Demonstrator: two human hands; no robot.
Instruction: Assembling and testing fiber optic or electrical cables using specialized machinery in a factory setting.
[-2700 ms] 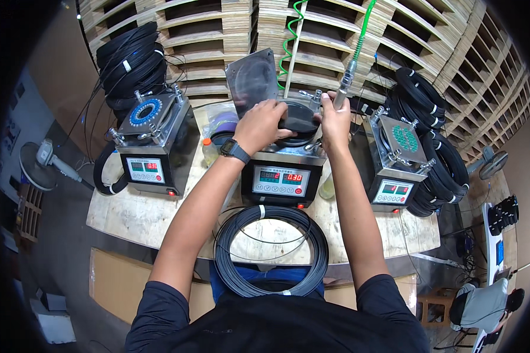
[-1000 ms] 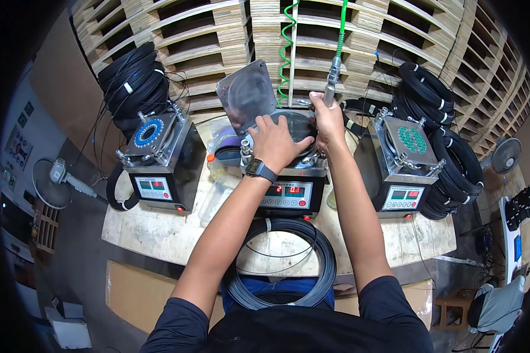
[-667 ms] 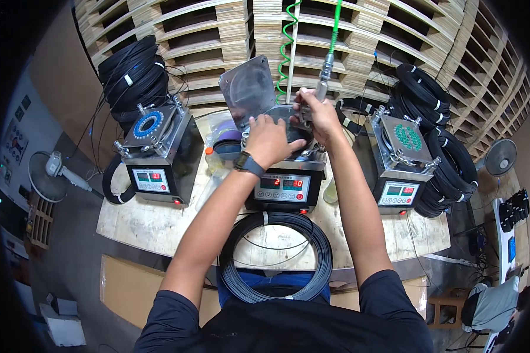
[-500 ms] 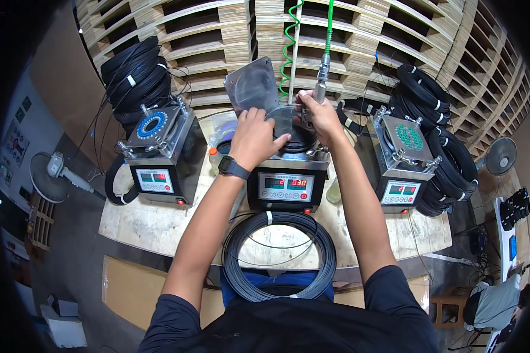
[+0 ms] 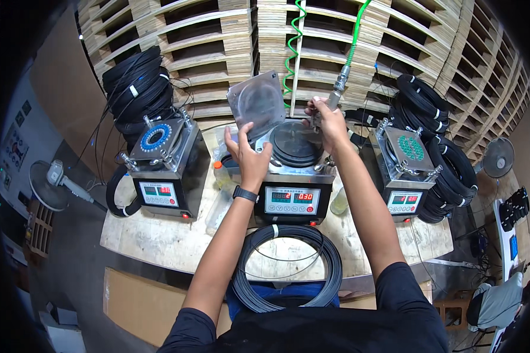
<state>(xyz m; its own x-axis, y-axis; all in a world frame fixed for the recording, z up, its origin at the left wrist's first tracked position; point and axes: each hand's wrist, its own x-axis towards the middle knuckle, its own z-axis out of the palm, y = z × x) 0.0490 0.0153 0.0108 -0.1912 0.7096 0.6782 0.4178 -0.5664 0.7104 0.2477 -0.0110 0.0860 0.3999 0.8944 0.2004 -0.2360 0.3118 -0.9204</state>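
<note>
The black round disc (image 5: 297, 140) sits on the metal top of the black box-shaped machine with a lit display (image 5: 292, 201), at the middle of the counter's far side. It lies just right of the left hand (image 5: 251, 160) and just left and near of the right hand (image 5: 333, 125); neither is clearly the nearer. Being round, it shows no long axis. The left hand has its fingers spread wide and no visible load, the thumb beside the disc's left rim; contact I cannot tell. The right hand is wrapped around a silver-grey metal air gun (image 5: 334, 100), whose length runs up and rightward into a bright green hose (image 5: 356, 32). Behind the disc leans a raised square metal plate (image 5: 257, 101).

The pale wooden counter (image 5: 159, 238) carries a black machine with a blue ring on top (image 5: 158, 193) toward its left end and a black machine with green dots on top (image 5: 403, 200) toward its right end. A dark grey coil of thin cable (image 5: 333, 267) overlaps its near edge. Beyond the far edge stand stacked wooden pallets (image 5: 237, 29).
</note>
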